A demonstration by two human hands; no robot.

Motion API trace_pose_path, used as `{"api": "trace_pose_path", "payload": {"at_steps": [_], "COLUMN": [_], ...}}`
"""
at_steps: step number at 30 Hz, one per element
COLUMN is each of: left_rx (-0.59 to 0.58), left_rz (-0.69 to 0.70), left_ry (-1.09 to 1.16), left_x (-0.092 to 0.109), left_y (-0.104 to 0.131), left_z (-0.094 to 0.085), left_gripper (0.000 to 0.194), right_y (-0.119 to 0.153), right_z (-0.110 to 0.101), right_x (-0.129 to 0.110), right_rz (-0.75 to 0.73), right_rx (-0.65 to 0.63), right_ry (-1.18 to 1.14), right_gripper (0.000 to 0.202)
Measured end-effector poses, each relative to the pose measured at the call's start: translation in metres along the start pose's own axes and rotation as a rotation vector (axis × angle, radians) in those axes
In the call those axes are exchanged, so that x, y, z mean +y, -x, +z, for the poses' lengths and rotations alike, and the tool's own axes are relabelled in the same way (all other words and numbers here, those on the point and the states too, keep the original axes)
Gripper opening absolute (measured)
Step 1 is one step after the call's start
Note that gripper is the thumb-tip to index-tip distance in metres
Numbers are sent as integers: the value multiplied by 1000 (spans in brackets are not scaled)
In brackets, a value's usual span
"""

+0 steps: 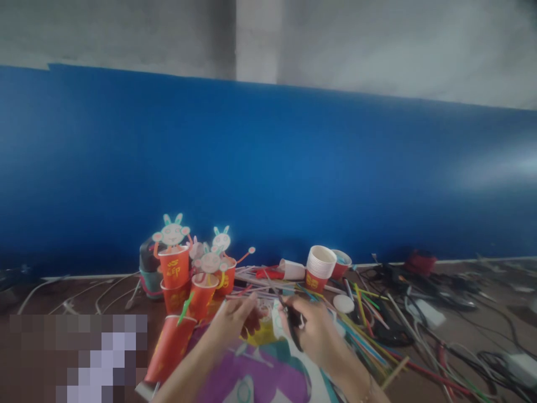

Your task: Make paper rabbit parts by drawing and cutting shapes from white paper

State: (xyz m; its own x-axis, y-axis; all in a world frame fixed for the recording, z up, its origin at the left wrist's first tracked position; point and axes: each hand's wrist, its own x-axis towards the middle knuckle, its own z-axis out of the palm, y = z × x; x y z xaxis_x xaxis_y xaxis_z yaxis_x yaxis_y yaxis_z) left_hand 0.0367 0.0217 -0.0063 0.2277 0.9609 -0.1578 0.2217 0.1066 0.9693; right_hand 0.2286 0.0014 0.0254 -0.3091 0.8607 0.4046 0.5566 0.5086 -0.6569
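Note:
My right hand (314, 324) is closed around the black handles of a pair of scissors (295, 333), whose blades point up and to the left. My left hand (237, 319) is just left of the blades, its fingers curled together; what they pinch is too blurred to name. Below both hands lies a sheet with purple (235, 375), yellow and teal areas, with small white paper cut-outs (244, 387) on it. To the left, red paper cups (174, 267) hold paper rabbit figures (172, 234) with pipe-cleaner arms. Another red cup (170, 347) lies tilted near my left forearm.
A stack of paper cups (321, 263) stands beyond my right hand, near a white round lid (343, 304). Coloured pipe cleaners (364, 344) spread along the right. Tangled cables (444, 358) cover the far right. A blue panel (268, 168) closes off the back.

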Motion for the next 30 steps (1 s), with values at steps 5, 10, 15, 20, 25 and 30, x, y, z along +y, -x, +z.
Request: {"api": "trace_pose_path", "payload": {"at_steps": [5,10,15,20,25,30], "left_rx": [-72,-51,79,242,340,359], "left_rz": [-43,13,83,146,199,247], "left_ry": [339,533,573,435,202,-64], "left_x": [14,22,19,12,-2,-19], "left_y": [14,19,15,5,-6,-10], "left_z": [4,4,0,-5,-6,-6], "left_gripper": [41,29,29,24,19,21], "right_y": [5,7,2,-8,-12,-10], "right_z": [8,15,19,6,-4,5], "right_x": [3,7,9,29,44,52], "right_rz": [-249,-257,35,317,411,454], "right_rx": [118,143,294,262,51,-24], "right_ry": [207,134,-248,-454,-45,332], "right_gripper": [26,20,14,22,19,25]}}
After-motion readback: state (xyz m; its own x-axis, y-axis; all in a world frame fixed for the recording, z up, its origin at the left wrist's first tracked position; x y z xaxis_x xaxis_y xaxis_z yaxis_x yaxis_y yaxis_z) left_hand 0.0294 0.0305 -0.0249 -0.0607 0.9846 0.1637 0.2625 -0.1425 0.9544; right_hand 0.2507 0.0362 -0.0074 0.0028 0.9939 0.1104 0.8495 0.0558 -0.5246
